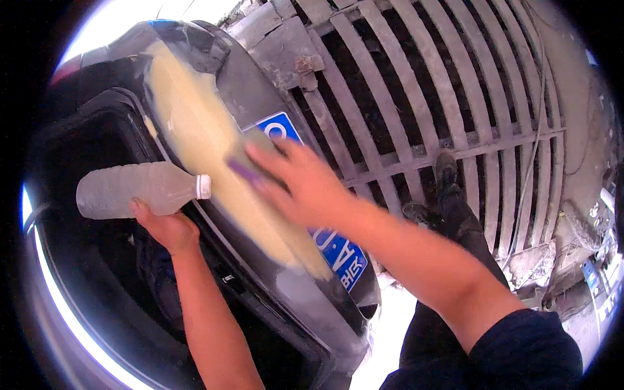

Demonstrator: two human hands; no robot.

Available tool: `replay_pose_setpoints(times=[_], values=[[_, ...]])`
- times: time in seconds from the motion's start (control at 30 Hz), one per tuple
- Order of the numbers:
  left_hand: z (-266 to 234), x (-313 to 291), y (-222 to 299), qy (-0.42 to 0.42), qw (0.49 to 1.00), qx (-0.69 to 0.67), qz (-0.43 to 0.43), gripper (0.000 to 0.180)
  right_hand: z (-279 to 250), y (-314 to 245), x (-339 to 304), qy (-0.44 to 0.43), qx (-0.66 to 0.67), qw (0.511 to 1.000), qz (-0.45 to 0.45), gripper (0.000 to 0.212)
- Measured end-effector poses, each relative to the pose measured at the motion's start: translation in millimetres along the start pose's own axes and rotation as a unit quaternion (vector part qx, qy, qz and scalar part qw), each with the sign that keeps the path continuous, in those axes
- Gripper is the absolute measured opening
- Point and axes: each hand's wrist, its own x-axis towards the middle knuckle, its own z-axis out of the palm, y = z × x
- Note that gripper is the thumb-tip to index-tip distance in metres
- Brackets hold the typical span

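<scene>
Your left hand (166, 227) grips a cloudy plastic bottle (140, 190) from beneath, fingers curled round its body, white cap pointing toward the car bumper (260, 97). Your right hand (302, 185) lies flat and spread on the bumper's pale yellow filler patch (201, 136), pressing a small purple pad (244, 171) under its fingertips, just beside the blue plate (341, 250).
</scene>
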Motion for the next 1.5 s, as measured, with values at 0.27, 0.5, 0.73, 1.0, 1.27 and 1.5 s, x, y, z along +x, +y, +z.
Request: replay_pose_setpoints(times=[0.27,0.5,0.73,1.0,1.27,1.5], values=[[9.0,-5.7,2.5,0.006,1.0,-0.012,-0.013,0.062,-4.6,-4.9,-104.0,-0.03,0.016,0.999,-0.034,0.056],[7.2,-1.6,4.3,-0.012,1.0,-0.012,-0.002,0.062,0.4,-4.2,-160.8,-0.04,0.031,0.999,0.006,0.06],[13.3,-3.5,5.5,-0.017,0.998,-0.05,-0.029,0.061,-0.9,1.8,-8.5,-0.004,0.008,0.999,0.047,0.055],[10.3,-4.2,9.3,0.003,1.0,-0.003,-0.003,0.068,-4.6,-16.7,-173.8,-0.061,0.037,0.997,0.009,0.063],[19.4,-6.0,9.7,-0.02,0.998,-0.047,-0.021,0.062,-0.1,25.9,92.1,0.038,-0.055,0.997,0.024,0.053],[13.3,-5.7,7.1,-0.008,0.997,-0.06,-0.041,0.066,-26.5,-9.9,-55.4,-0.01,-0.073,0.996,0.052,0.061]])
